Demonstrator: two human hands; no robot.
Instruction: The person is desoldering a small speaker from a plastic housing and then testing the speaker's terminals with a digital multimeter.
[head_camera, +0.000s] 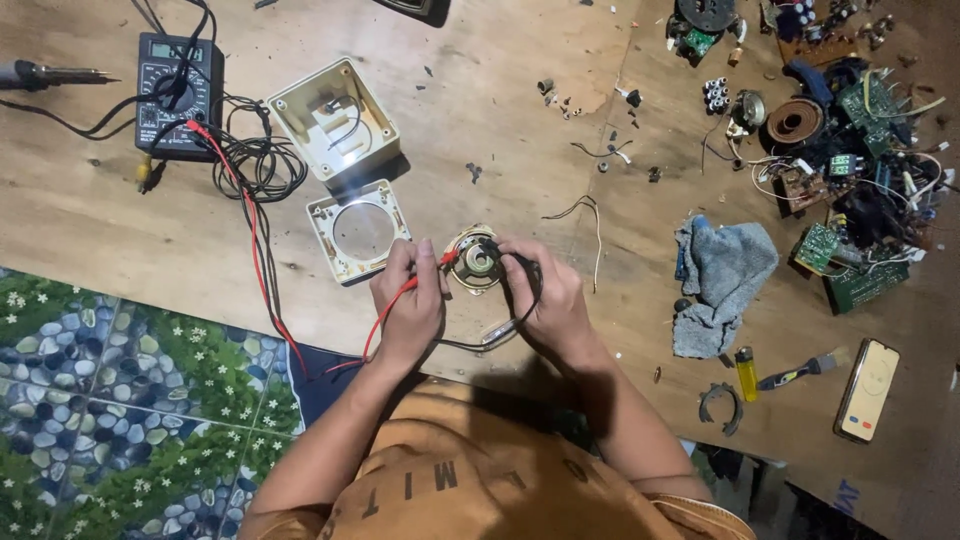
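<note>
Speaker (476, 265) between both hands' fingers (430, 262), probes touching it.

My wooden table (480, 110) fills most of the frame. At upper left lie my multimeter (178, 95) and its tangled leads (250, 165), with the open cream box (335, 118) and its square lid (357, 230) just right of them. A grey rag (722, 285) sits right of centre, circuit boards (850, 150) heaped upper right, and a yellow lighter (747, 374) and phone (867, 389) lower right.

You wear a mustard-orange short-sleeved shirt (480, 490) with dark block lettering across it, and your forearms below its sleeves are bare.
</note>
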